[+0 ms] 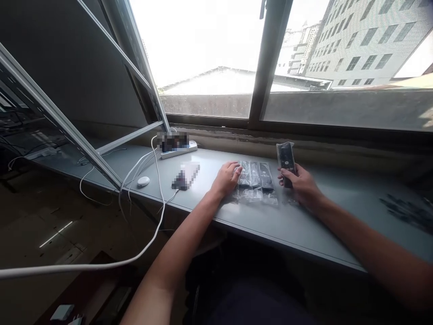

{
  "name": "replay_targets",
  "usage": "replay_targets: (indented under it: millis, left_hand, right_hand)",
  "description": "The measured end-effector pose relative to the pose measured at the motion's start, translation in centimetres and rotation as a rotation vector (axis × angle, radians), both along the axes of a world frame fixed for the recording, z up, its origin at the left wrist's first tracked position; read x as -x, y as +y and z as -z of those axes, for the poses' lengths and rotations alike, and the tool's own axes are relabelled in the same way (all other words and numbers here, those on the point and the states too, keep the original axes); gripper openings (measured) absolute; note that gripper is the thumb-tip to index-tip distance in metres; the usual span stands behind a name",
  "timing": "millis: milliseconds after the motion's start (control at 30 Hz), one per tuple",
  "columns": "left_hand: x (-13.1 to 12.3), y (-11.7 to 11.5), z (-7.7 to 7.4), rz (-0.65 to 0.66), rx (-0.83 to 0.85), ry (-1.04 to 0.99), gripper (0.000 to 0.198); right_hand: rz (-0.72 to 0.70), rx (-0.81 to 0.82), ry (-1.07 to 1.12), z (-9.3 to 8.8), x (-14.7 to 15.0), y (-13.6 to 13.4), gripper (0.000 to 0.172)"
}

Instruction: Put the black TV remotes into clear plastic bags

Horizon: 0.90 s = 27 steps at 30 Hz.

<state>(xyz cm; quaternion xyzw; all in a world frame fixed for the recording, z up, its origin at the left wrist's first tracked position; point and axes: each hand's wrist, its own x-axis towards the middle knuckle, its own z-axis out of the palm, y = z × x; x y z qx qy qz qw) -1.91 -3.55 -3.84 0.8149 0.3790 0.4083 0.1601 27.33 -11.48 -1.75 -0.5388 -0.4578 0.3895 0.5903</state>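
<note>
My right hand is closed around the lower part of a black remote control in a clear plastic bag, holding it upright above the table. To its left, several more bagged black remote controls lie side by side on the grey table, their loose plastic ends towards me. My left hand rests at the left end of this row, fingers stretched over the leftmost bag and gripping nothing. That hand partly hides the leftmost remote.
A blurred-out device with a cable lies on the left, near a round white object and a power strip. White cables hang over the front edge. A metal frame slants at left. Dark items lie far right.
</note>
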Motion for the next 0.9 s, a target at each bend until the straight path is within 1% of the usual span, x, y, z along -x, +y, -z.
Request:
replay_targets:
  millis: [133, 233, 300, 367, 433, 500, 567, 633, 700, 767, 833, 900]
  left_hand:
    - [0.0, 0.1, 0.1, -0.001, -0.015, 0.007, 0.044]
    - [0.0, -0.1, -0.4, 0.002, -0.038, 0.014, 0.041]
    - [0.0, -0.6, -1.2, 0.013, -0.039, -0.036, 0.043]
    - [-0.2, -1.3, -2.3, 0.035, -0.002, -0.137, 0.047]
    - [-0.8, -1.9, -3.4, 0.09, 0.104, -0.242, 0.052]
    - [-2.0, -2.1, -4.2, 0.146, 0.184, -0.335, 0.057]
    - [-3.4, -1.6, -4.5, 0.205, 0.251, -0.462, 0.057]
    - [-4.9, -0.4, -4.4, 0.254, 0.35, -0.566, 0.056]
    - [-6.0, 1.1, -4.2, 0.281, 0.423, -0.652, 0.049]
    - [-6.6, 2.2, -4.1, 0.306, 0.472, -0.722, 0.046]
    - [-6.7, 2.7, -4.3, 0.307, 0.497, -0.732, 0.047]
    - [-6.6, 2.9, -4.6, 0.351, 0.515, -0.643, 0.052]
  right_hand:
    - [-0.11, -0.024, 0.154, -0.4, 0.2, -0.1, 0.039]
    - [-0.214, -0.033, 0.217, -1.2, 0.8, -0.8, 0.036]
    - [-0.313, 0.0, 0.252, -1.8, 1.4, -1.6, 0.036]
    - [-0.408, 0.051, 0.253, -2.4, 2.2, -2.4, 0.035]
    - [-0.505, 0.09, 0.245, -2.8, 3.0, -3.1, 0.036]
    - [-0.579, 0.136, 0.225, -3.1, 3.8, -3.4, 0.038]
    - [-0.609, 0.199, 0.246, -3.3, 4.5, -3.4, 0.04]
    - [-0.612, 0.274, 0.308, -3.6, 5.2, -3.3, 0.039]
    - [-0.607, 0.328, 0.37, -3.9, 5.7, -2.9, 0.035]
    - [-0.594, 0.341, 0.404, -4.4, 6.1, -2.5, 0.028]
    - [-0.584, 0.35, 0.415, -5.0, 6.4, -2.1, 0.021]
    - [-0.569, 0.34, 0.411, -5.5, 6.6, -1.6, 0.019]
